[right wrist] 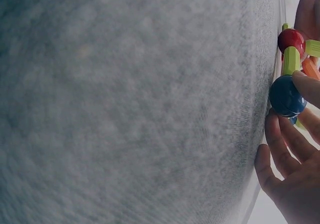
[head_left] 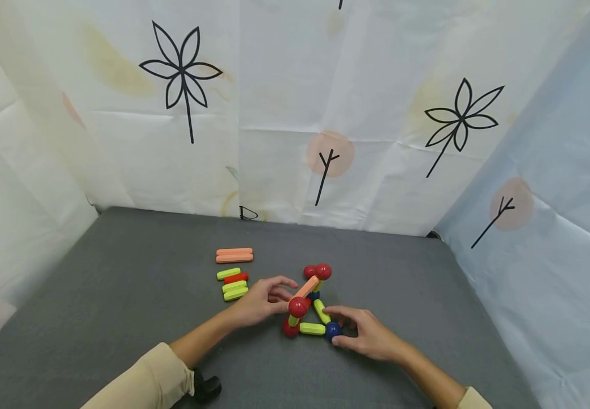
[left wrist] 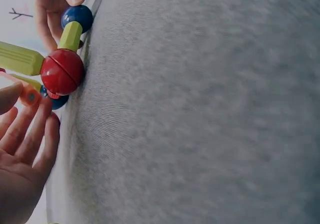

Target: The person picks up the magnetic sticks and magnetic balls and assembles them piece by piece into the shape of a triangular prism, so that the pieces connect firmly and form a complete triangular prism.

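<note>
My left hand (head_left: 260,303) pinches an orange rod (head_left: 306,288) at the ball-and-rod frame (head_left: 321,312); can't tell if its ends touch the red balls (head_left: 297,307). My right hand (head_left: 368,335) grips the near blue ball (head_left: 333,330), thumb and fingers around it. Loose rods (head_left: 235,279) lie left on the counter (head_left: 402,284).

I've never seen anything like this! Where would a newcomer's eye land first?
Probably on the glossy red balls, joined with yellow-green sticks near the middle of the grey table. The left grip pinches an orange stick among them, and the right grip holds a blue ball at the right end of the nearest stick. Behind, bold black flower outlines stand out on the pale cloth.
</note>
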`<state>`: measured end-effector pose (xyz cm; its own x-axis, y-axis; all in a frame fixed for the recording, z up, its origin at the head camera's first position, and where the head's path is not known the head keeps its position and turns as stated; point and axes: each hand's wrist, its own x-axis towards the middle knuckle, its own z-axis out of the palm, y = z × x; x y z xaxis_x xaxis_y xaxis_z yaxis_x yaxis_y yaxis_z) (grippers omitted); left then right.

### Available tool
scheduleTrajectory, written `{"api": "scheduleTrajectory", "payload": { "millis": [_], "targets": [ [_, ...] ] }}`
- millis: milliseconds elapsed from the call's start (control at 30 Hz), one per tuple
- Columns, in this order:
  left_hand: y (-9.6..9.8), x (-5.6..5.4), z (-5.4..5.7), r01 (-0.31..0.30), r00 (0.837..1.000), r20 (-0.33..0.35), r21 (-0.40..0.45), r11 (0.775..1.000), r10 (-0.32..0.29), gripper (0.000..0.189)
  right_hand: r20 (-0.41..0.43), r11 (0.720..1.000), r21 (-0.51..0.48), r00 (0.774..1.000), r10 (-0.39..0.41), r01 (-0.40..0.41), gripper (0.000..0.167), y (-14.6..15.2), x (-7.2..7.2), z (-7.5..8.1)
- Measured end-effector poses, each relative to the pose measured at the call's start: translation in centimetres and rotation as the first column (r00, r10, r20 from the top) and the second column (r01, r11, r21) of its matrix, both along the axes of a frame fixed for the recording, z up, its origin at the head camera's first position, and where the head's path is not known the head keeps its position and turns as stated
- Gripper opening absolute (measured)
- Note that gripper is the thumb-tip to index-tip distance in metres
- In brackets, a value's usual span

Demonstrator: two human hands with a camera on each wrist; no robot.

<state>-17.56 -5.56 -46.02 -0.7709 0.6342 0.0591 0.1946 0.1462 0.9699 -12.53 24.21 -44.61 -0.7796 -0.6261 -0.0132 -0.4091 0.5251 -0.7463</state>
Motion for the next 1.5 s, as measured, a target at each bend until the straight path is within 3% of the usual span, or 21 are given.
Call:
{"api": "scheduleTrajectory", "payload": {
  "millis": [467,733,933,1500],
  "targets": [
    [0.4,-0.7,0.5,0.082,0.996,-0.035,-0.098,0.992,-0.086,0.03,0.001,1.0,-0.009,1.0,0.005,-0.005,0.052,-0.2,0.2,0.3],
    [0.4,-1.1,0.6,0.109,0.994,0.013,-0.138,0.984,-0.108,0.021,-0.004,1.0,0.005,1.0,0.001,-0.001,0.052,0.0,0.1,0.0],
    [0.5,-1.9,1.2,0.162,0.986,0.068,-0.163,0.973,-0.153,0.023,-0.007,1.0,0.004,1.0,0.003,-0.003,0.052,0.0,0.1,0.0],
    [0.4,-1.8,0.9,0.147,0.987,0.089,-0.131,0.98,-0.136,0.023,0.006,1.0,0.015,1.0,-0.006,0.006,0.052,-0.1,0.2,0.3]
  ]
}}
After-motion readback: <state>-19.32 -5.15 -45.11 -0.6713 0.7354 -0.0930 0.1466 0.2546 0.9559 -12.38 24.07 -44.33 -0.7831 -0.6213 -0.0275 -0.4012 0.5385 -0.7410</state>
